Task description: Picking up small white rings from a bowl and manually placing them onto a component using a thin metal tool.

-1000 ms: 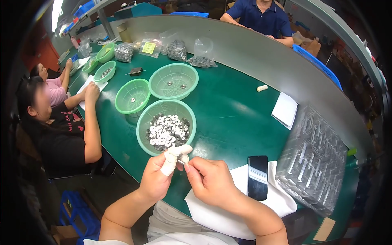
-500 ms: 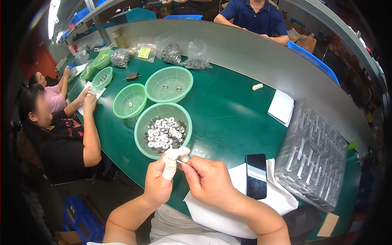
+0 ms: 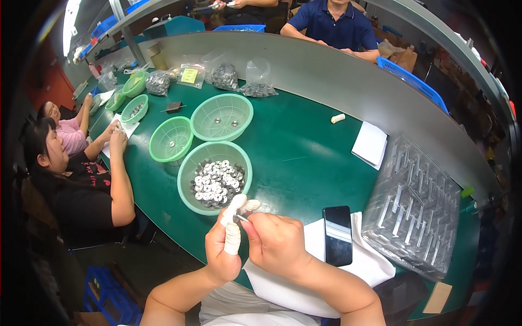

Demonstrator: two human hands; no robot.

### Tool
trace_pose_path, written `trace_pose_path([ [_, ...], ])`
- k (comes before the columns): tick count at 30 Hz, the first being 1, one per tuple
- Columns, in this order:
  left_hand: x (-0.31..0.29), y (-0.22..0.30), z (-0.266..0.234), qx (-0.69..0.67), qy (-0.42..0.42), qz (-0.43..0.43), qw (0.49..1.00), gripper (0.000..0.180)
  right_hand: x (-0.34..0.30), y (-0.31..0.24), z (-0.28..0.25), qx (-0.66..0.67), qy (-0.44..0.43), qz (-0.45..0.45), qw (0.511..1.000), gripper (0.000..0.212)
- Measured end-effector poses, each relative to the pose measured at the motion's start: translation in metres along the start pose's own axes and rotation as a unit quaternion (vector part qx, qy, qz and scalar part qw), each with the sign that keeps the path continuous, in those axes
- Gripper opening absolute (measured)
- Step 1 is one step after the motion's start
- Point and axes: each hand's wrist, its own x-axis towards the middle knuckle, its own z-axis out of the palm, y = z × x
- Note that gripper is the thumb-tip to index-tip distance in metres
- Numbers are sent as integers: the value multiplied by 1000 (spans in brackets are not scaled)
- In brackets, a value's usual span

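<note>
My left hand (image 3: 222,250), with white wraps on its thumb and fingers, is closed around a small metal part that is mostly hidden by the fingers. My right hand (image 3: 280,239) pinches a thin metal rod (image 3: 241,218), whose tip meets the part in the left hand. Just beyond the hands stands a pale green basket (image 3: 180,182) holding many small round metal parts (image 3: 217,183). Behind it, a second green basket (image 3: 247,122) holds two round parts. A smaller green basket (image 3: 154,145) on the left holds one.
On the right, a phone (image 3: 338,239) lies on a white cloth (image 3: 372,261) beside stacked clear plastic trays (image 3: 413,206). White paper (image 3: 371,144) and a white finger wrap (image 3: 337,118) lie farther back. Bags of metal parts (image 3: 224,76) line the divider. Co-workers sit left and across.
Both hands have turned slightly; the left wrist has shifted right and the wrapped fingers point more upward. The rod stays at the small part. The view has shifted a little.
</note>
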Motion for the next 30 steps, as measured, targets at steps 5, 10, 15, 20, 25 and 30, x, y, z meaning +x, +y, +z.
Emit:
trace_pose_path([
  [5, 2, -2, -13, 131, -41, 25, 990, 53, 5, 4, -10, 117, -72, 76, 988, 11],
  [10, 4, 0, -13, 132, -47, 31, 990, 50, 1, 7, -4, 120, -59, 68, 989, 10],
  [15, 4, 1, -11, 100, -38, 14, 994, 48, 5, 8, -9, 182, -74, 100, 975, 14],
  [20, 25, 27, -32, 231, -141, 72, 960, 37, 13, 15, -32, 263, -195, 193, 925, 24],
  [25, 49, 41, -45, 372, -222, 237, 869, 38, 20, 15, -39, 301, -278, 212, 887, 30],
  [30, 48, 36, -48, 424, -243, 277, 828, 30, 20, 11, -38, 308, -299, 208, 879, 30],
])
